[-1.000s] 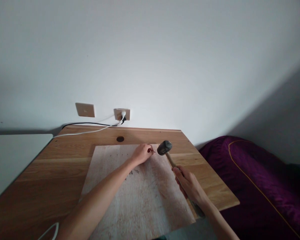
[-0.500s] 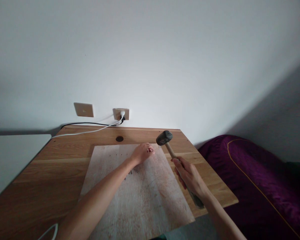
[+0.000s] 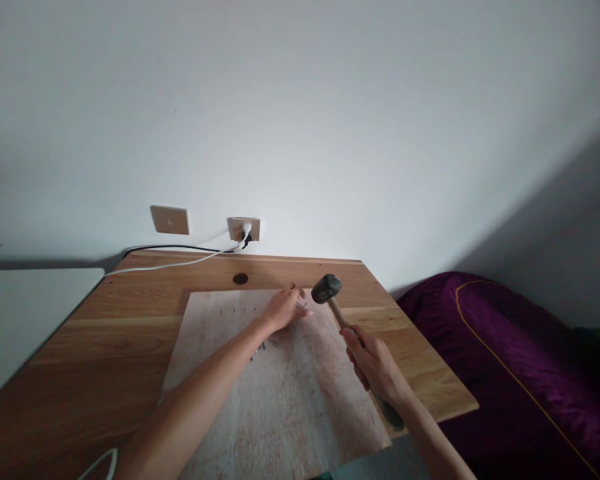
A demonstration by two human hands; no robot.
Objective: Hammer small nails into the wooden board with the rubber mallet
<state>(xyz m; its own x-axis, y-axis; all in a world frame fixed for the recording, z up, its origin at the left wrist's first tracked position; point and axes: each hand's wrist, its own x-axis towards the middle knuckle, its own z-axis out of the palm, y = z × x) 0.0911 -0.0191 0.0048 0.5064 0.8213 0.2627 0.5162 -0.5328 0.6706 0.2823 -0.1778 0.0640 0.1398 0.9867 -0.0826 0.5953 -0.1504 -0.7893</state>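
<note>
A pale wooden board (image 3: 280,387) lies on a wooden desk (image 3: 105,333). My left hand (image 3: 284,308) rests on the board's far end, fingers pinched on a small nail (image 3: 301,304) that stands there. My right hand (image 3: 375,363) grips the wooden handle of a hammer (image 3: 327,289). The hammer's dark head hangs just right of the nail, slightly above the board. Several small loose nails (image 3: 265,345) lie on the board near my left forearm.
Two wall plates (image 3: 170,219) sit above the desk's back edge, with a black and a white cable (image 3: 180,257) plugged into one. A round cable hole (image 3: 240,279) is in the desk. A purple cushion (image 3: 505,360) lies at the right, a white surface (image 3: 25,307) at the left.
The hammer head rose from beside the nail half a second ago, then came back down toward it. My left hand stayed at the nail.
</note>
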